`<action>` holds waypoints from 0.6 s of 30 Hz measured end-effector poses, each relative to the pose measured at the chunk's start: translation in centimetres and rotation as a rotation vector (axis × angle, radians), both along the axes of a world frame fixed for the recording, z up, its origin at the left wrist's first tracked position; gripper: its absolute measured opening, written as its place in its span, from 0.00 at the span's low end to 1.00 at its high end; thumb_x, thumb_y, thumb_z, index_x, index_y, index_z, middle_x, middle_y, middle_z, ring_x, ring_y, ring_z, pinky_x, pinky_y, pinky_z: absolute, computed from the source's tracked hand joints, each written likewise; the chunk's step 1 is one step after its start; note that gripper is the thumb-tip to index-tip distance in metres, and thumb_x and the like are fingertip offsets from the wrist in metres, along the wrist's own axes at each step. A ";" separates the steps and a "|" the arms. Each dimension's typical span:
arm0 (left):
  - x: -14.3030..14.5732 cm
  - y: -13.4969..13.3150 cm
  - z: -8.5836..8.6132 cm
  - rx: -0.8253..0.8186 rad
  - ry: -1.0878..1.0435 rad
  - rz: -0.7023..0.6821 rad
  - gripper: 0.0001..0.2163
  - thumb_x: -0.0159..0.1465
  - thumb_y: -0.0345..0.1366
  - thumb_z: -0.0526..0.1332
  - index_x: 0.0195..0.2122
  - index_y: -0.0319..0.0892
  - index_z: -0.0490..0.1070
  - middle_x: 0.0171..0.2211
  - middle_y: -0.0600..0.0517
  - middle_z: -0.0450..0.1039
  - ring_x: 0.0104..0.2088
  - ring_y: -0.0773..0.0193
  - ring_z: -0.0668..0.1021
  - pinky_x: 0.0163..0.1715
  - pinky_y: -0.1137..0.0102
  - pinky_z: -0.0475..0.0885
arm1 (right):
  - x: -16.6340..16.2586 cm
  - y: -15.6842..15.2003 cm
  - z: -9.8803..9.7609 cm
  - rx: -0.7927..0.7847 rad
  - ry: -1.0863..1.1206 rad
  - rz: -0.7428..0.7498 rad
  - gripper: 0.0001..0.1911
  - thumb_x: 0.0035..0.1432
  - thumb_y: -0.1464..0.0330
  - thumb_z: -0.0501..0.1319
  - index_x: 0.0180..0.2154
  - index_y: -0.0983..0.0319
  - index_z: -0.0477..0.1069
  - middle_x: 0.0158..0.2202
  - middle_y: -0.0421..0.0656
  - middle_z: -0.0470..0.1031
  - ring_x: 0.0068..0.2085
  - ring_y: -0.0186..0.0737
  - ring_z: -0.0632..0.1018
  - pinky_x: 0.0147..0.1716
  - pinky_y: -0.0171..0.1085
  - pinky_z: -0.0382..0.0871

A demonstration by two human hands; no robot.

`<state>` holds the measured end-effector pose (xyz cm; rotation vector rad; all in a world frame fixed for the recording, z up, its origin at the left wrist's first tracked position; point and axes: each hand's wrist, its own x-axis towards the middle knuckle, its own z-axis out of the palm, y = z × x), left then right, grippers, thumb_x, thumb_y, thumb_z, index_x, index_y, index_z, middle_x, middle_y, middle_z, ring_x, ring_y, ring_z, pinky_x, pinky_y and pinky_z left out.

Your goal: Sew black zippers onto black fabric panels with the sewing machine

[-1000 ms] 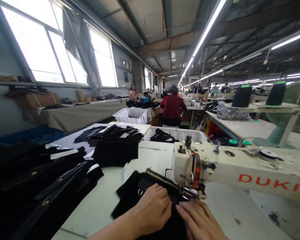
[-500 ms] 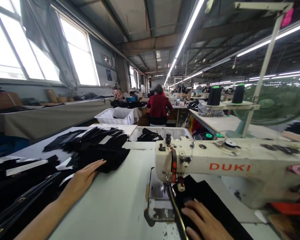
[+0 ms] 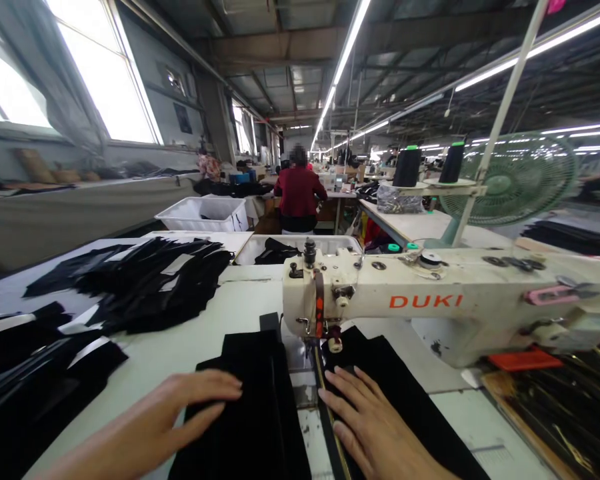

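Observation:
My left hand point(image 3: 195, 403) lies on a black fabric piece point(image 3: 257, 413) left of the needle, fingers stretched and thumb apart. My right hand point(image 3: 365, 413) rests flat, fingers extended, on another black fabric piece point(image 3: 410, 387). Beside its fingertips runs a zipper point(image 3: 321, 380) with gold-coloured teeth, leading under the presser foot of the sewing machine point(image 3: 360, 300) marked DUKI. Where the zipper meets the needle is partly hidden by the machine head.
Black fabric pieces lie in a pile point(image 3: 165, 287) and a nearer stack point(image 3: 40, 393) on the left. At right, a wooden tray point(image 3: 513, 413) holds several zippers. Beyond the machine are a white bin point(image 3: 205, 215), thread cones point(image 3: 407, 167), a green fan point(image 3: 510, 180) and a seated person point(image 3: 300, 193).
My left hand has moved from the pile toward the needle, and a black fabric piece now lies beneath it. My right hand stays by the zipper, its fingers now flatter. The view has shifted right.

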<state>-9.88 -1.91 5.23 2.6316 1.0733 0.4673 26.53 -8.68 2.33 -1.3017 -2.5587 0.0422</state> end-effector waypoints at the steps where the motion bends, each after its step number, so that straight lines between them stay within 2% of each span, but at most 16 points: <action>1: 1.1 1.5 1.1 -0.027 0.031 -0.021 0.13 0.73 0.41 0.55 0.55 0.56 0.73 0.53 0.55 0.77 0.52 0.58 0.79 0.55 0.65 0.72 | 0.0 0.0 0.2 0.000 0.003 0.000 0.24 0.69 0.68 0.56 0.64 0.55 0.62 0.66 0.42 0.62 0.66 0.47 0.65 0.64 0.52 0.61; 2: 2.5 2.9 1.9 -0.051 0.070 -0.083 0.16 0.75 0.36 0.51 0.60 0.53 0.69 0.58 0.51 0.72 0.57 0.56 0.75 0.59 0.60 0.67 | -0.1 0.0 0.3 0.002 0.006 -0.002 0.24 0.68 0.68 0.57 0.64 0.55 0.63 0.66 0.43 0.63 0.65 0.48 0.65 0.63 0.52 0.62; 4: 5.3 5.1 2.8 -0.078 0.101 -0.233 0.19 0.73 0.35 0.57 0.63 0.55 0.64 0.65 0.51 0.64 0.64 0.54 0.66 0.64 0.56 0.60 | -0.2 -0.2 0.5 0.014 0.022 -0.019 0.23 0.67 0.69 0.58 0.62 0.56 0.65 0.65 0.44 0.65 0.64 0.49 0.67 0.61 0.52 0.65; 6: 7.6 6.4 3.0 -0.106 0.127 -0.381 0.22 0.68 0.35 0.64 0.62 0.57 0.65 0.63 0.54 0.65 0.64 0.55 0.65 0.66 0.57 0.54 | -0.4 -0.5 0.6 0.046 0.065 -0.049 0.20 0.66 0.69 0.59 0.59 0.56 0.69 0.62 0.46 0.69 0.62 0.49 0.71 0.59 0.52 0.68; 8: 8.9 6.8 2.9 -0.121 0.139 -0.474 0.19 0.65 0.35 0.68 0.55 0.55 0.71 0.55 0.55 0.73 0.59 0.56 0.71 0.66 0.58 0.52 | -0.6 -0.9 0.7 0.104 0.134 -0.082 0.17 0.66 0.67 0.59 0.55 0.56 0.72 0.60 0.46 0.72 0.59 0.49 0.73 0.57 0.50 0.71; 10: 9.3 6.7 2.8 -0.115 0.133 -0.502 0.11 0.64 0.35 0.70 0.46 0.50 0.74 0.46 0.55 0.75 0.52 0.56 0.75 0.64 0.58 0.54 | -1.1 -1.3 0.9 0.165 0.206 -0.097 0.14 0.67 0.66 0.59 0.53 0.55 0.73 0.57 0.46 0.74 0.58 0.48 0.75 0.56 0.49 0.72; 12: 9.0 6.2 2.7 -0.096 0.121 -0.492 0.07 0.64 0.37 0.70 0.40 0.47 0.73 0.41 0.53 0.74 0.48 0.56 0.74 0.61 0.59 0.57 | -1.9 -1.7 1.0 0.213 0.257 -0.108 0.13 0.66 0.67 0.59 0.52 0.55 0.73 0.56 0.45 0.75 0.56 0.48 0.76 0.54 0.49 0.74; 15: 8.3 5.1 2.5 -0.066 0.106 -0.471 0.04 0.68 0.35 0.65 0.42 0.46 0.72 0.42 0.52 0.73 0.49 0.56 0.73 0.62 0.58 0.54 | -3.5 -2.2 0.8 0.285 0.314 -0.139 0.13 0.64 0.70 0.59 0.50 0.56 0.73 0.52 0.45 0.77 0.53 0.49 0.78 0.52 0.51 0.75; 18: 7.8 4.2 2.2 -0.036 0.100 -0.448 0.06 0.71 0.31 0.61 0.47 0.47 0.70 0.44 0.52 0.73 0.50 0.57 0.72 0.63 0.56 0.49 | -5.6 -2.5 0.3 0.348 0.350 -0.170 0.14 0.62 0.74 0.57 0.47 0.57 0.73 0.49 0.44 0.78 0.50 0.49 0.79 0.51 0.52 0.75</action>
